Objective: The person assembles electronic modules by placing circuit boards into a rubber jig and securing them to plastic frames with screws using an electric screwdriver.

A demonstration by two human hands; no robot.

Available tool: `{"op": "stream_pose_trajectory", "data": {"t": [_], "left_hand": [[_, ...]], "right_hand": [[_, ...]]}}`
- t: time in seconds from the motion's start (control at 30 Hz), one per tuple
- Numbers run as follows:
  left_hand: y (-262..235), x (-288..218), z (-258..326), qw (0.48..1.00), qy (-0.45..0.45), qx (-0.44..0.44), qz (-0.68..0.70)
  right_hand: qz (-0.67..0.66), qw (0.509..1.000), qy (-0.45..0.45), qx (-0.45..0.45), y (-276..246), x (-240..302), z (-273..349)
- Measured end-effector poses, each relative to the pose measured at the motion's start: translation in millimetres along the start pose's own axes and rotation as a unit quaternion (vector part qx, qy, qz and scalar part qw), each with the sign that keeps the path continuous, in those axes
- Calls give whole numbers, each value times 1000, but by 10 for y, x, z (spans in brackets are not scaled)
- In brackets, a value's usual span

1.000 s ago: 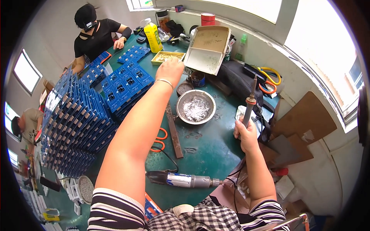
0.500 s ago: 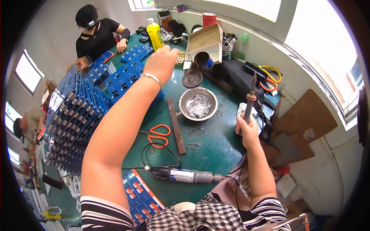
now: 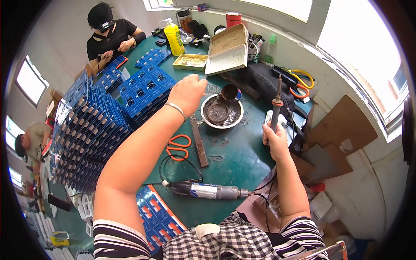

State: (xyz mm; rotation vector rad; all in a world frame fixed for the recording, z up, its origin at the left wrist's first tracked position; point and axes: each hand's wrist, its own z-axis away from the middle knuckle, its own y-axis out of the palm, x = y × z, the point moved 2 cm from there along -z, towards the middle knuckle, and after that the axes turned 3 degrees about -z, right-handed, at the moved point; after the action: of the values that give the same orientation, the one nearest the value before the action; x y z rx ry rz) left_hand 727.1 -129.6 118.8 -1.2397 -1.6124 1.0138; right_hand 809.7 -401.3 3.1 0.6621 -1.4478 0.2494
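In the right hand (image 3: 276, 143), the iron (image 3: 277, 106) is clamped nearly upright, its long axis tilted slightly right and its tip pointed toward the top of the view. Well to its left, a coil (image 3: 212, 89) is apparently gripped in the closed left hand (image 3: 187, 94), though the fingertip contact is partly hidden. The coil is extended rightward, toward a tilted tin (image 3: 231, 92); the left hand is nearer to both. A dark disc (image 3: 217, 113) is seen over the bowl (image 3: 222, 127).
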Motion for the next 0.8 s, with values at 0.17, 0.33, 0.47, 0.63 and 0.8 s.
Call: {"op": "stream_pose_trajectory", "data": {"t": [0.17,0.33,0.47,0.63,0.8], "left_hand": [[-76,-28,33,998,25,52,-1],[-210,-28,168,996,20,-50,66],[-429,137,530,982,-58,-118,133],[-558,402,1046,974,-50,-176,132],[-534,321,1253,975,-30,-156,153]], "right_hand": [[18,1000,-18,4,-11,-20,-14],[68,995,-72,30,-18,-51,30],[364,914,-158,84,130,118,147],[484,835,-236,119,495,365,26],[552,784,-262,108,796,317,-349]]}}
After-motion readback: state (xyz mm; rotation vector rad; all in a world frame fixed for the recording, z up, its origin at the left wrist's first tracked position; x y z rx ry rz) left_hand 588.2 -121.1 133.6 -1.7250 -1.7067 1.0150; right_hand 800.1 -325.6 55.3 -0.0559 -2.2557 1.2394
